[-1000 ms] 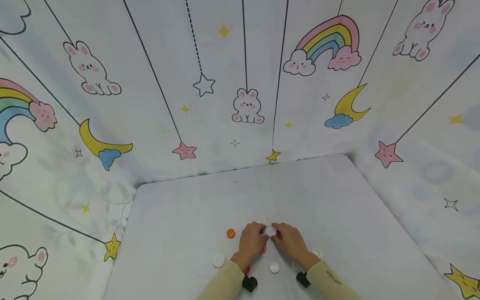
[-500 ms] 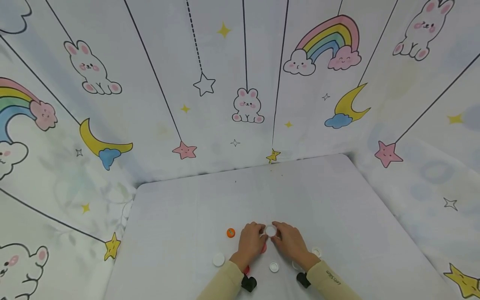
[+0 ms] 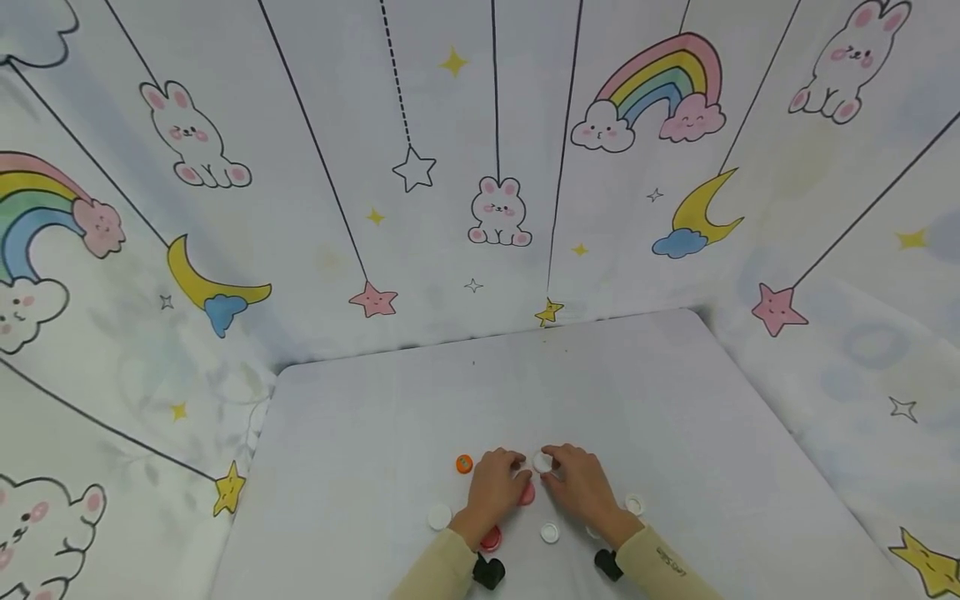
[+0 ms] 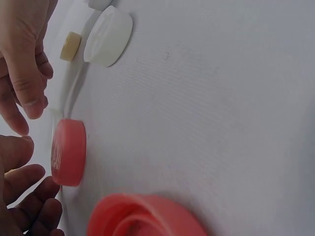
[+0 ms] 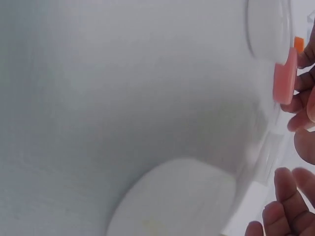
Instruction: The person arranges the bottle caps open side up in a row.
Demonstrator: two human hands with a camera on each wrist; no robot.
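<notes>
A white bottle cap [image 3: 542, 462] lies between my two hands in the head view. The thumb and forefinger of my right hand [image 3: 581, 486] are bent around its right side. My left hand [image 3: 495, 483] is off to the left of that cap, with loosely bent fingers and nothing between them. Beside its thumb lies a red cap [image 3: 527, 494], also close to the left fingers [image 4: 27, 187] in the left wrist view. A second red cap [image 3: 491, 539] rests near my left wrist, its hollow side visible in the left wrist view.
More caps lie about on the white table [image 3: 480, 400]: an orange cap [image 3: 464, 463], a large white cap [image 3: 439, 517], a small white cap [image 3: 550, 533] and another white cap [image 3: 633, 504]. My right wrist partly covers one more pale cap [image 3: 593, 532]. A printed cloth surrounds the table.
My left hand has drawn back left from the white cap, which both hands touched before. The right hand stays beside the cap. The second red cap shows more. The head view has shifted slightly.
</notes>
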